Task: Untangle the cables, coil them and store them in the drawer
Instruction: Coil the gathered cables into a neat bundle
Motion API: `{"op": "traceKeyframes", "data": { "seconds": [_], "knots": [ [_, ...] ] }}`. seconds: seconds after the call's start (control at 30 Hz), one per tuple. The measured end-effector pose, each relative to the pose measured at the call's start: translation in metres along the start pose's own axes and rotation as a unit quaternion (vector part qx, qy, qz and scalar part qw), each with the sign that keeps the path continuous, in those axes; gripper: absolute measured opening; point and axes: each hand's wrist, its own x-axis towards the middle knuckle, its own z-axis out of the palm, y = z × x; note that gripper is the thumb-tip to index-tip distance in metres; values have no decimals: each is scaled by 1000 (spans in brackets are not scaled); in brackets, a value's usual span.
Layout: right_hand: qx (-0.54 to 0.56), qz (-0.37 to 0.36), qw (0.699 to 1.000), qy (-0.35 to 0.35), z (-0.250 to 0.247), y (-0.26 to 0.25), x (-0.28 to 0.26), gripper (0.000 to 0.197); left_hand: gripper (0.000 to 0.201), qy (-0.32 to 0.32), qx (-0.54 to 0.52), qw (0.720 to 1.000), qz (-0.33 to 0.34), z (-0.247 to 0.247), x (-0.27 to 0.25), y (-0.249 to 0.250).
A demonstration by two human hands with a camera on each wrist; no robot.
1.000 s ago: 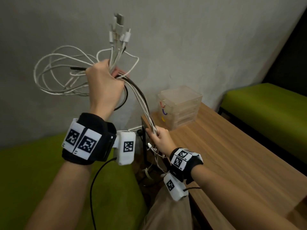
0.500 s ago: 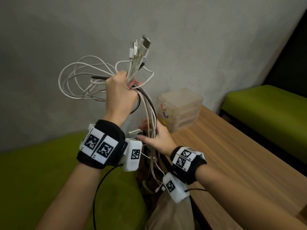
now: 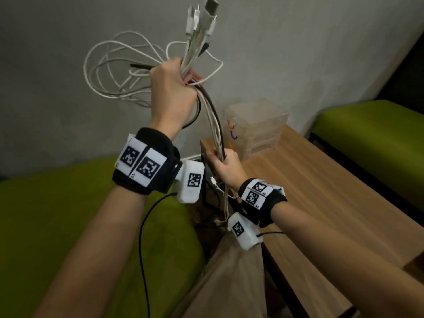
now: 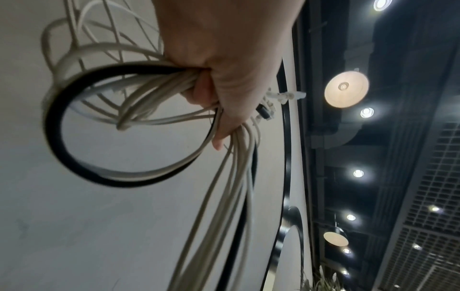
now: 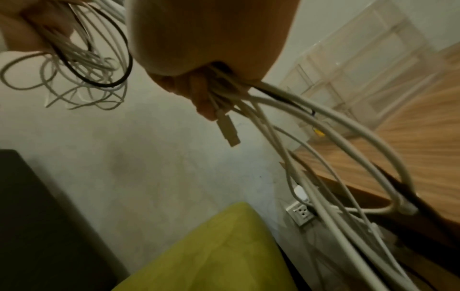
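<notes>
cables (image 3: 213, 125) apparently between both fists

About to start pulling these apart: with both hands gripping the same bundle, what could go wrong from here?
1. The left hand and right hand grip the same cables, white and black strands together. Pulling apart would probably tighten the tangle.
2. The loops hanging beside the left hand cross each other and may knot further.
3. Loose plug ends dangle below the right hand beside the table edge and could snag.
</notes>
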Motion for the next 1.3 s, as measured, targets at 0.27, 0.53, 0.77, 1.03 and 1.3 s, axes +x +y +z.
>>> {"op": "traceKeyframes", "data": {
  "seconds": [0.27,0.53,0.77,1.03,1.3],
  "knots": [
    [-121,131,968,-177,0,36,-1,32,32,-334,-52,925,-172,-20,-12,-29],
    [-247,214,864,-384,-7,70,6,98,42,-64,-335,919,-197,-35,3,-15],
    [-17,-52,973,-225,-43,-68,15,98,43,-137,-392,887,-203,-4,-28,-12],
    [102,-99,989,-32,-3,-84,-19,22,35,-185,-464,839,-213,6,-35,6],
    [63,-157,986,10,-4,-73,-19,21,26,-151,-474,834,-238,19,-32,-2]
  ]
}}
